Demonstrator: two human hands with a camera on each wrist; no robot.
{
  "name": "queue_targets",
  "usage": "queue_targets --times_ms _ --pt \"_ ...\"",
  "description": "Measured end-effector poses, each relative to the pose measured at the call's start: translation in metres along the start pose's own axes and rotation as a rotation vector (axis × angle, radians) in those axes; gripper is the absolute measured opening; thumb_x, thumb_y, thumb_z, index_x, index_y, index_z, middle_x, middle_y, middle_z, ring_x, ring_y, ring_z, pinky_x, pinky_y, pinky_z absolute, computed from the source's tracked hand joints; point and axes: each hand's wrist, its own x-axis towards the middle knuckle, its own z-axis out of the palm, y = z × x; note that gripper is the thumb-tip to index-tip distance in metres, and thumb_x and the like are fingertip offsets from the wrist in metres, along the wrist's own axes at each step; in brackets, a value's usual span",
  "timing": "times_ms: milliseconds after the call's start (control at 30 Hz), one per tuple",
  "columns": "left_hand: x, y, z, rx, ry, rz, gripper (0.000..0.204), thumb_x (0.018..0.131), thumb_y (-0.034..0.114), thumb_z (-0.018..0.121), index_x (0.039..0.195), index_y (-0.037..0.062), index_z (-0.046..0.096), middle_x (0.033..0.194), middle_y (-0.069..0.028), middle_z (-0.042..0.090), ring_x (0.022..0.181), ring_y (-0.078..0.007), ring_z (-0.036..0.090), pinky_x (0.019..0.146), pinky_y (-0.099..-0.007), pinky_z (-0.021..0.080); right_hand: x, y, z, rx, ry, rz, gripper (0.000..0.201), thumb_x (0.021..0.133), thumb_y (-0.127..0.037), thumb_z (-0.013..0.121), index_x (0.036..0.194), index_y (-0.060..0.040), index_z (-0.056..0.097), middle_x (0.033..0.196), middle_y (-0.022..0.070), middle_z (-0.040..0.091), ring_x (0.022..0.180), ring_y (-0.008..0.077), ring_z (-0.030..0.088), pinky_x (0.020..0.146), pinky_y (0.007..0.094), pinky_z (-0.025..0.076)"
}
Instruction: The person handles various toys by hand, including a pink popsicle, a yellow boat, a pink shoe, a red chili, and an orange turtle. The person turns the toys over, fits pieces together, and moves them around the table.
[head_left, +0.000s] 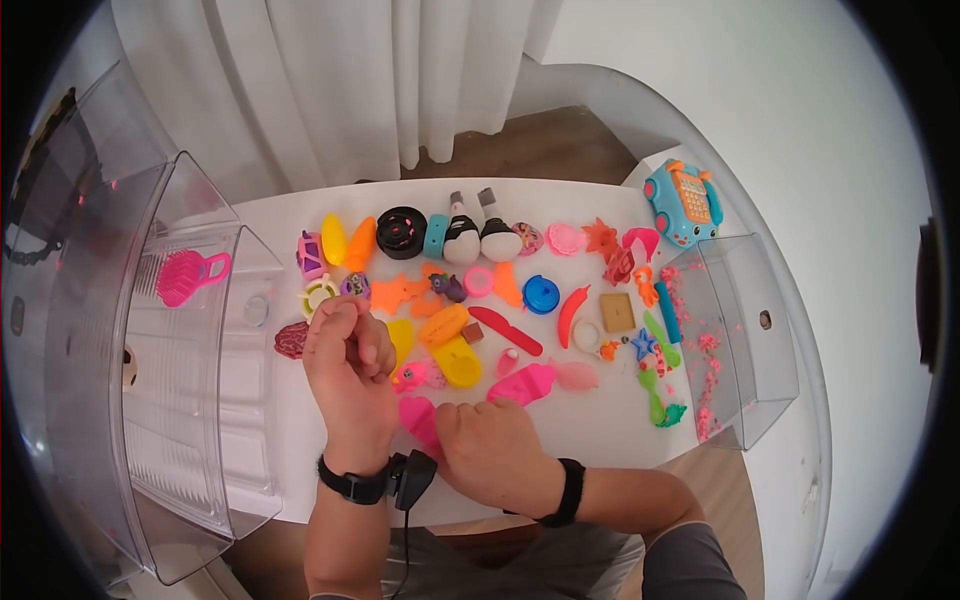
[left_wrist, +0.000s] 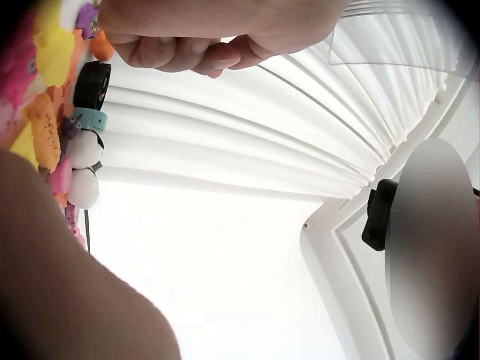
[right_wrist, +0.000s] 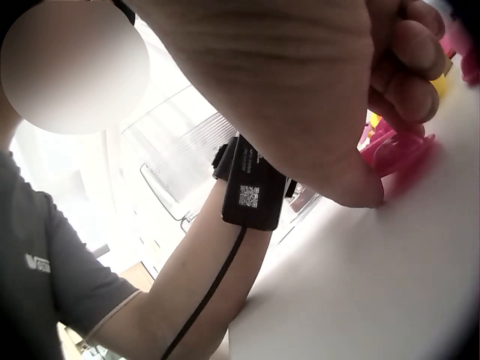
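**R hand on pink pc near front edge, L hand up w/ fingers curled**

L side: clear bins [head_left: 148,400] stand along the table end, pink scoop-like toy [head_left: 183,277] in one. Tall hard walls, so prob tight for any L swing outboard.

L hand [head_left: 350,375]: raised over L part of the toy spread, fingers curled, apart from R hand. Can't tell if it's holding anything; L wrist view shows no obj in it. Cable [head_left: 407,545] hangs off that wrist, looks like a snag risk at the front edge.

Ctr: pink pc [head_left: 420,422] lies between the hands, at the near side of the spread. R hand [head_left: 495,450] pinches it btwn thumb and fingers, low by the table [head_left: 605,435]. Step in hand, my read: grip made, pc at or just off the surface. Next move calls for a firm pinch and a straight lift, enough to clear the yellow toy [head_left: 457,362] and pink animal toy [head_left: 420,376] just beyond. 2nd pink shape [head_left: 522,383] shows past the knuckles; can't tell if same pc, so lift slow.

R of hand: roomiest bit is the near-R strip, approx from R wrist to the green spoon [head_left: 652,398]. Front edge runs under R forearm, so watch overhang. Far R: clear box [head_left: 755,375] walls off that end, toy phone [head_left: 685,203] behind it. Far side is packed, little room to set down.
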Motion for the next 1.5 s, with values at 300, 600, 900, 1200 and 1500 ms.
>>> queue_targets --times_ms 300,600,900,1200,1500 --pt "-0.004 -0.005 0.001 0.173 -0.129 0.002 0.021 0.105 0.027 0.058 0.098 0.0077 0.063 0.063 0.0039 0.041 0.053 -0.0058 0.031 0.051 -0.0250 0.023 -0.027 0.032 -0.031 0.101 0.155 0.009 0.009 0.083 -0.012 0.068 0.082 -0.0062 0.061 0.064 0.0089 0.060 0.055 0.0304 0.061 0.055 0.0432 0.047" --pt "-0.020 -0.023 0.014 0.565 -0.562 -0.179 0.031 0.110 0.032 0.058 0.113 0.0026 0.068 0.094 0.0037 0.061 0.077 -0.0040 0.049 0.068 -0.0203 0.042 -0.008 0.056 -0.053 0.506 0.444 0.175 0.010 0.096 -0.013 0.067 0.099 -0.0040 0.063 0.067 0.0125 0.059 0.060 0.0346 0.060 0.055 0.0433 0.045" --pt "-0.016 -0.021 0.014 0.208 -0.393 -0.284 0.025 0.113 0.022 0.049 0.121 0.0016 0.061 0.108 -0.0036 0.067 0.103 -0.0128 0.067 0.092 -0.0274 0.053 -0.019 0.107 -0.063 0.187 0.281 0.075 0.044 0.072 -0.023 0.086 0.109 -0.0077 0.066 0.112 0.0123 0.057 0.100 0.0324 0.059 0.085 0.0436 0.046" --pt "-0.015 -0.014 0.022 0.318 -0.357 -0.375 0.035 0.113 0.033 0.043 0.121 0.0021 0.058 0.079 -0.0076 0.060 0.059 -0.0179 0.056 0.053 -0.0289 0.043 -0.025 0.105 -0.052 0.081 0.184 0.075 0.044 0.069 -0.021 0.086 0.107 -0.0105 0.068 0.117 0.0113 0.055 0.110 0.0315 0.054 0.093 0.0465 0.042" --pt "-0.016 -0.015 0.017 0.387 -0.535 -0.418 0.057 0.110 0.051 0.047 0.134 0.0011 0.056 0.092 -0.0008 0.052 0.058 -0.0087 0.042 0.051 -0.0228 0.031 -0.022 0.114 -0.063 0.327 0.129 -0.016 0.022 0.080 -0.011 0.081 0.096 -0.0095 0.066 0.099 0.0054 0.064 0.098 0.0274 0.063 0.085 0.0423 0.048"
